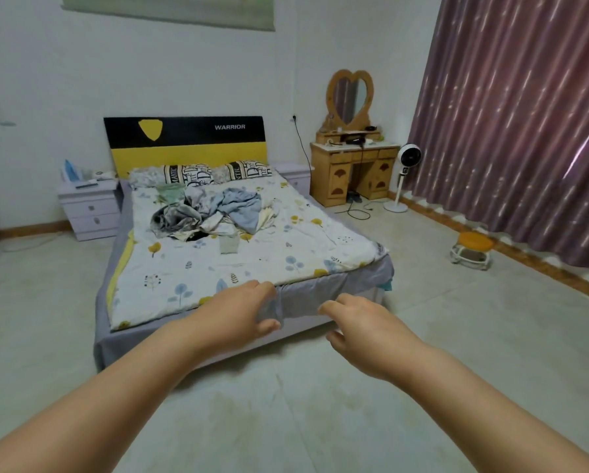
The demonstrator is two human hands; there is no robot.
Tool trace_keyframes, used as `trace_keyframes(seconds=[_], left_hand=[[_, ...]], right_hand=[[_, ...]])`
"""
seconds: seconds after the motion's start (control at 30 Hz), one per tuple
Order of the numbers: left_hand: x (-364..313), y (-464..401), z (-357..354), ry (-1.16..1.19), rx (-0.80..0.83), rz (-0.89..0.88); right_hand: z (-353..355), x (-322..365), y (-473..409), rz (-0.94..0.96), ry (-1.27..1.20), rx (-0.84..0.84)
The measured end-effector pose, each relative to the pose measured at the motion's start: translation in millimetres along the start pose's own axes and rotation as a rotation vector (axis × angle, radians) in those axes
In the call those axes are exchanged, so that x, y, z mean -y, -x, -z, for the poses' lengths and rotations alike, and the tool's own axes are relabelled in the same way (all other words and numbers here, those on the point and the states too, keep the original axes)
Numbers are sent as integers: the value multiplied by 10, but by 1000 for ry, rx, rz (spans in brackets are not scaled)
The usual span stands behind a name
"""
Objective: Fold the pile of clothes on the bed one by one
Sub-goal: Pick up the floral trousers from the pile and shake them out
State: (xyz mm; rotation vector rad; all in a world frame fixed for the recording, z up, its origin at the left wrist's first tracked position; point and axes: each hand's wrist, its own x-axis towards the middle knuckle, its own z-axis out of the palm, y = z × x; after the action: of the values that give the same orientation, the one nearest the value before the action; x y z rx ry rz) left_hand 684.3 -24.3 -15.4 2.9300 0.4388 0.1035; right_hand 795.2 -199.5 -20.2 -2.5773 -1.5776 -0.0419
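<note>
Clothes pile (207,213) beyond fingers (269,324) (well apart).

Bare quilt (218,268) before the pile of clothes (211,213); pillows (200,174) behind it

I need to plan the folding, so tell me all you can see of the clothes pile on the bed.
The clothes pile is an unfolded, crumpled heap of soft fabric: a light blue piece on the right, grey patterned ones on the left, cream and dark bits beneath. It lies on the floral cover, just below the pillows. Neither hand touches it.
</note>
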Motion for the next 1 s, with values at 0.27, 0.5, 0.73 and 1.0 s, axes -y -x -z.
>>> trace_keyframes(seconds=[0.27, 0.5, 0.73, 1.0], left_hand=[[-87, -659, -75, -11, 65, 37], [-487, -1401, -155, -6, 44, 122], [-817, -2018, -243, 20, 53, 189], [-428, -2431, -253, 18, 88, 316]], right_hand=[[-21, -644, -543, 35, -2, 46], [45, -1505, -976, 126, 17, 64], [102, -2211, -1375, 186, 13, 122], [-83, -2327, -2110, 307, 18, 147]])
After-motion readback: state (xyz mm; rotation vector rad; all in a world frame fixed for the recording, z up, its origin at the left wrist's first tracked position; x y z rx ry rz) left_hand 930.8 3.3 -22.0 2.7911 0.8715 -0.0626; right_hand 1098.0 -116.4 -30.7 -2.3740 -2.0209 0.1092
